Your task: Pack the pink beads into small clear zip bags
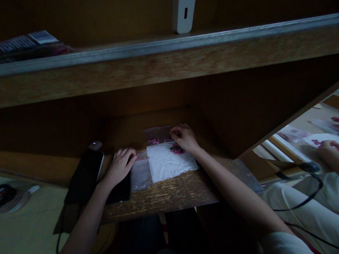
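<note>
Pink beads (176, 148): clump on a white sheet (168, 162), centre of frame, just under the right hand; a few more higher up in a clear plastic bag (155, 136).
Left hand (119, 167): fingers curled, tips at the bag's left side; grip unclear.
Right hand (183, 138): half closed, fingertips on the bag beside the beads; grip unclear.
Surface: wooden desk (160, 202), lower centre.
Beside left hand: black flat object (85, 176).
Above: white box (184, 10) on a wooden shelf (153, 65); magazines (19, 47), upper left.
Lower right: mirror (306, 147) reflecting both hands.
</note>
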`<state>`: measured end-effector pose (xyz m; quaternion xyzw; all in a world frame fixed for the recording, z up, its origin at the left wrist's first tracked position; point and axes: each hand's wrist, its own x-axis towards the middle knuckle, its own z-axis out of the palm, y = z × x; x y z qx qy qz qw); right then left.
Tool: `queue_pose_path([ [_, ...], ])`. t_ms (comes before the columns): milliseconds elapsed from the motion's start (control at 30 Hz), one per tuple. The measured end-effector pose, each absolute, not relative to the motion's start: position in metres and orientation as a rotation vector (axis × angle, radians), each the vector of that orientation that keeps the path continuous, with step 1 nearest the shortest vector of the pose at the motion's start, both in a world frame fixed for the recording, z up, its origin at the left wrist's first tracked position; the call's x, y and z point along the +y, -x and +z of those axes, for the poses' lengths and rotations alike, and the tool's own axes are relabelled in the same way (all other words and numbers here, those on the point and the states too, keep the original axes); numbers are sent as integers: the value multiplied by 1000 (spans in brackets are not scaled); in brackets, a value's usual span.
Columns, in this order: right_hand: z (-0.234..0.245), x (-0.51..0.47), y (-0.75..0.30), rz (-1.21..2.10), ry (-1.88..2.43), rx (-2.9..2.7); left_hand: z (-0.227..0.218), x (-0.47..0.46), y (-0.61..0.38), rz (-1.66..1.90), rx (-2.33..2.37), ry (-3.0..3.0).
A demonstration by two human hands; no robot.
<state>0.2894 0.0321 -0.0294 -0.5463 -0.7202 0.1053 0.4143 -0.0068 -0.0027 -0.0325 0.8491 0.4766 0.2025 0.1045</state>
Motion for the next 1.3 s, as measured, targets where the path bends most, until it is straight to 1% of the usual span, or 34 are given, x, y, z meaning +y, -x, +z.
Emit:
queue_pose_path([
  [100,-29,33,-289,358,1342,-1767,-20,-2,1,723,1372,-2399],
  [233,-30,34,-289,704,1184,-1657,9,9,-13,956,1381,-2302],
  [300,-28,33,-289,821,1125,-1604,25,15,-23,1131,1450,-2440],
  [367,-24,29,-289,934,1102,-1612,36,20,-36,1306,1513,-2709],
  [433,-17,23,-287,1079,1077,-1657,40,21,-49,1339,1465,-2984],
  [567,-10,15,-279,1229,1000,-1668,24,15,-72,1172,1074,-3353],
  [733,-17,16,-274,1325,1013,-1585,0,10,-83,1067,881,-3388],
  [800,-20,17,-275,1366,1034,-1540,-4,10,-84,1043,935,-3291],
  [900,-18,17,-278,1457,1032,-1526,-7,12,-85,1014,1095,-2991],
  [1033,-10,14,-281,1534,1040,-1565,-14,15,-85,941,1085,-2682],
  [1167,-9,16,-284,1533,1088,-1631,-18,15,-85,874,1044,-2571],
  [1300,-11,19,-286,1463,1117,-1680,-17,12,-87,802,1099,-2575],
])
